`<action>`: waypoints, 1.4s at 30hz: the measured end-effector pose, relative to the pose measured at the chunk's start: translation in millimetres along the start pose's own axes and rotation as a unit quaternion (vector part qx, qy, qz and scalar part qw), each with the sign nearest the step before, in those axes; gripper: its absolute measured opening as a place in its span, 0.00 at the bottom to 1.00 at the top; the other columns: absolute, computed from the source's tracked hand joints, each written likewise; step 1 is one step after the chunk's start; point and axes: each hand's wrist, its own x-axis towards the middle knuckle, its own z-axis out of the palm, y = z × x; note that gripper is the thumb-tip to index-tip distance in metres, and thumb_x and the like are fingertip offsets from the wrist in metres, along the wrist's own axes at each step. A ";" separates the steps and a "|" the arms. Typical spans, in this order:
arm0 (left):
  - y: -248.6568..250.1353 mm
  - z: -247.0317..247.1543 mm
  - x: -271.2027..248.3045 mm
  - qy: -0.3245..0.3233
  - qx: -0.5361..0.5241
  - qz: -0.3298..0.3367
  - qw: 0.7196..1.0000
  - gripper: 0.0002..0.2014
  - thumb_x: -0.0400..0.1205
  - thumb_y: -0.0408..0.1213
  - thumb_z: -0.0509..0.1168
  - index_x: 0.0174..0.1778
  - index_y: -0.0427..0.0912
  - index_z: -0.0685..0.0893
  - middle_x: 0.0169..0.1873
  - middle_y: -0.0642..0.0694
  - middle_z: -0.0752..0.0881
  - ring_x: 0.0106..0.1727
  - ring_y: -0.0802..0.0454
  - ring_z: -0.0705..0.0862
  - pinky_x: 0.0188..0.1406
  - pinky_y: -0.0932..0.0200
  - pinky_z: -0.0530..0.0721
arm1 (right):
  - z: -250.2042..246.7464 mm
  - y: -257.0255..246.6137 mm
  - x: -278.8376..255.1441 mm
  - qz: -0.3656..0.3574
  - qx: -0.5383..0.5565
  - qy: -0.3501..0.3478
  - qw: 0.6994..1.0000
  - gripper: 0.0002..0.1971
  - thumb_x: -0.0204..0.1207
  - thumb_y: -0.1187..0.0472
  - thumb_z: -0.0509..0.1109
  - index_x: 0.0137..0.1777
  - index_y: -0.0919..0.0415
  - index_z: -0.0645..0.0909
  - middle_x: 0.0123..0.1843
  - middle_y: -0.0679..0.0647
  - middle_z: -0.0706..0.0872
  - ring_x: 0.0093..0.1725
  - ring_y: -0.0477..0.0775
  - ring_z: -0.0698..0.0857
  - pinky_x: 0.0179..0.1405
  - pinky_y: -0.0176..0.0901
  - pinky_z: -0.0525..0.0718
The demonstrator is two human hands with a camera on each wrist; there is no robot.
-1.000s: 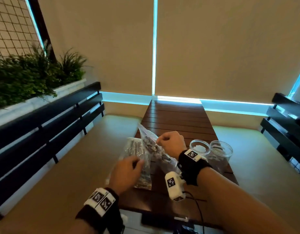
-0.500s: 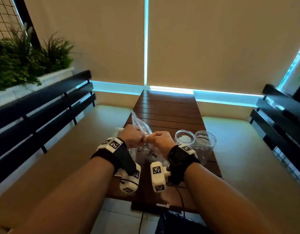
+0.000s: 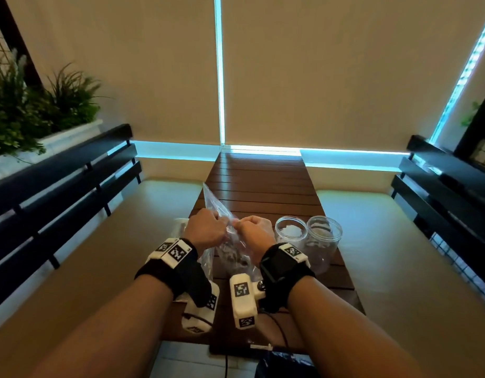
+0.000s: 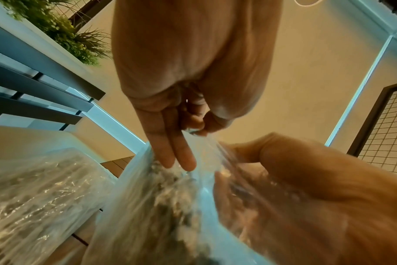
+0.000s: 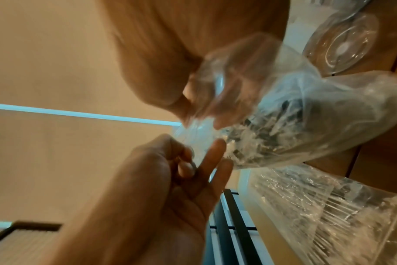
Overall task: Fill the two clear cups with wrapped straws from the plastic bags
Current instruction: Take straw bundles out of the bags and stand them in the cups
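A clear plastic bag of wrapped straws (image 3: 227, 249) stands tilted on the brown slatted table (image 3: 263, 186). My left hand (image 3: 215, 227) and right hand (image 3: 248, 227) both pinch its top edge, knuckles close together. In the left wrist view the left thumb and finger pinch the bag's film (image 4: 200, 143), with two fingers straight against the bag. In the right wrist view the right hand (image 5: 193, 111) grips the same bag (image 5: 306, 111). Two clear cups (image 3: 291, 233) (image 3: 324, 241) stand upright just right of my right hand. Whether anything lies in them I cannot tell.
A second bag of straws (image 5: 329, 206) lies flat on the table left of the held bag, mostly hidden by my left hand in the head view. Cushioned benches with black slatted backs (image 3: 58, 186) flank the narrow table. Plants (image 3: 31, 105) stand at back left.
My left hand left the flat bag and rose to the top of the bag the right hand held. Both hands now pinch that top edge, drawn slightly apart.
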 end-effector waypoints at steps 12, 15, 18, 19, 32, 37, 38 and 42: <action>-20.4 -27.6 -6.6 0.086 -0.062 0.025 0.994 0.18 0.81 0.42 0.64 0.27 0.35 0.79 0.28 0.32 0.88 0.34 0.40 0.93 0.39 0.31 0.90 | -27.6 -10.3 14.6 -0.134 -0.165 0.210 0.954 0.09 0.80 0.58 0.72 0.40 0.56 0.78 0.43 0.53 0.87 0.43 0.57 0.89 0.36 0.45 0.86; -26.5 -34.7 -8.7 0.105 -0.076 0.036 0.991 0.18 0.80 0.43 0.63 0.27 0.35 0.79 0.30 0.30 0.88 0.35 0.37 0.92 0.39 0.31 0.90 | -36.1 -9.8 15.4 -0.137 -0.206 0.231 0.941 0.08 0.79 0.63 0.72 0.40 0.56 0.77 0.44 0.54 0.86 0.43 0.59 0.89 0.39 0.49 0.89; -24.4 -31.2 -15.6 0.083 -0.101 0.035 0.991 0.19 0.83 0.40 0.62 0.32 0.29 0.81 0.33 0.32 0.90 0.38 0.40 0.93 0.43 0.34 0.92 | -41.6 -13.8 8.7 -0.200 -0.285 0.236 0.907 0.10 0.73 0.68 0.75 0.43 0.57 0.75 0.48 0.54 0.82 0.40 0.48 0.79 0.34 0.35 0.73; -23.9 -28.6 -17.0 0.068 -0.103 0.033 0.992 0.19 0.83 0.41 0.61 0.33 0.30 0.82 0.32 0.35 0.89 0.39 0.41 0.93 0.45 0.34 0.91 | -40.0 -18.6 3.4 -0.247 -0.302 0.221 0.894 0.12 0.71 0.69 0.76 0.43 0.56 0.76 0.47 0.53 0.80 0.38 0.44 0.75 0.33 0.34 0.69; -14.1 -21.2 -6.4 0.032 -0.051 0.114 0.992 0.18 0.78 0.30 0.63 0.20 0.46 0.74 0.42 0.47 0.82 0.42 0.53 0.81 0.46 0.50 0.79 | -20.9 -38.1 9.2 -0.239 -0.541 -0.058 0.805 0.27 0.74 0.47 0.75 0.70 0.58 0.80 0.71 0.55 0.83 0.70 0.55 0.80 0.66 0.41 0.75; -33.7 -11.9 5.6 -0.116 0.049 0.092 0.988 0.35 0.68 0.33 0.75 0.71 0.49 0.73 0.70 0.51 0.73 0.72 0.46 0.75 0.70 0.42 0.81 | -21.0 -28.0 32.2 -0.236 -0.576 -0.078 0.779 0.33 0.69 0.33 0.64 0.73 0.43 0.77 0.73 0.48 0.82 0.73 0.56 0.79 0.72 0.56 0.77; -37.1 -7.6 6.8 -0.141 0.097 0.095 0.981 0.46 0.67 0.33 0.78 0.80 0.49 0.64 0.74 0.50 0.70 0.75 0.47 0.71 0.75 0.43 0.76 | -21.3 -25.9 35.8 -0.242 -0.589 -0.075 0.767 0.33 0.68 0.30 0.61 0.72 0.40 0.77 0.72 0.46 0.82 0.72 0.56 0.79 0.71 0.58 0.77; -46.0 20.3 15.0 -0.160 0.110 0.153 0.969 0.62 0.56 0.46 0.87 0.83 0.55 0.57 0.74 0.58 0.69 0.73 0.58 0.71 0.82 0.49 0.67 | -18.2 -23.1 42.0 -0.227 -0.657 -0.088 0.714 0.31 0.68 0.27 0.58 0.71 0.33 0.76 0.75 0.48 0.80 0.75 0.65 0.71 0.74 0.66 0.67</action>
